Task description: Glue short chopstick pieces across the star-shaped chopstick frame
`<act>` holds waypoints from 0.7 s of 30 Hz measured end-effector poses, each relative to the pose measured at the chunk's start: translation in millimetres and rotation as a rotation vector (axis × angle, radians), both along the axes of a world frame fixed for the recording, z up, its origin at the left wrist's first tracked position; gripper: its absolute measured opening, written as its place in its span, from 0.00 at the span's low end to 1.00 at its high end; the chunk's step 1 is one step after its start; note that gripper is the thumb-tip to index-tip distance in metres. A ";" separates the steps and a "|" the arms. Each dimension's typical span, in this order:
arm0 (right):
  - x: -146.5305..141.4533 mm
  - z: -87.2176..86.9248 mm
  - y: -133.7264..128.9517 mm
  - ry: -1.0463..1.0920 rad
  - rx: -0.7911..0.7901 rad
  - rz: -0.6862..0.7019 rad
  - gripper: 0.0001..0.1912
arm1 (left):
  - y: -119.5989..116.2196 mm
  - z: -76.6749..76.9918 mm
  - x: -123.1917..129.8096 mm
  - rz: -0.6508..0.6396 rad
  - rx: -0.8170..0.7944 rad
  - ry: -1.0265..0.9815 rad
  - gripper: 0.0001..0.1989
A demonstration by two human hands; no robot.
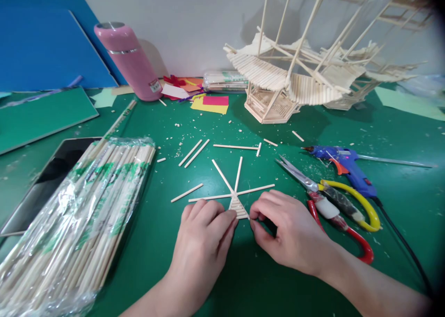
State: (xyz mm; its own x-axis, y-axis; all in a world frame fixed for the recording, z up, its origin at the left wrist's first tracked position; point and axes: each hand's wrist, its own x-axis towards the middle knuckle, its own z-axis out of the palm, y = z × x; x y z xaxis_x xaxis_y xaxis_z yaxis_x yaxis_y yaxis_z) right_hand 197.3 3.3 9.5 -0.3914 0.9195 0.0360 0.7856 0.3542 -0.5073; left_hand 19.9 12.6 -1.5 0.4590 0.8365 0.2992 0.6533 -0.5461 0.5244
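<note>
A star-shaped wooden stick frame point(235, 191) lies flat on the green table, its sticks crossing at one middle point. Short stick pieces fill its near wedge point(238, 208) in rows. My left hand point(206, 231) is closed at the wedge's lower left corner, thumb and forefinger pressed on it. At the lower right corner, my right hand point(287, 229) pinches the end of the frame's stick. My fingers partly cover both corners. Just beyond the frame lie two loose sticks point(193, 153) and a T-shaped pair of sticks point(239, 147). Another stick point(187, 193) rests to the left.
Scissors point(313, 180) and a blue glue gun point(344, 161) with a cord lie right. On the left, a plastic-wrapped chopstick bundle point(86, 206) overlaps a dark tablet-like slab point(45, 178). A pink flask point(130, 60), coloured paper point(210, 104) and a stick-built pavilion model point(274, 83) stand behind.
</note>
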 end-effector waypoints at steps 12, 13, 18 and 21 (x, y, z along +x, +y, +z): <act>-0.7 0.2 -0.9 0.005 0.009 -0.003 0.02 | 1.1 -0.5 -0.4 0.001 0.000 0.019 0.06; -0.7 0.2 -0.9 0.007 0.011 -0.003 0.02 | 1.4 -0.7 0.0 0.002 0.002 0.020 0.06; 0.2 0.1 -1.1 0.001 -0.006 -0.002 0.02 | 1.4 -0.1 1.0 0.019 0.016 0.047 0.04; 0.1 0.3 -1.1 0.003 -0.011 0.001 0.02 | 0.9 0.2 0.4 0.036 0.022 0.055 0.03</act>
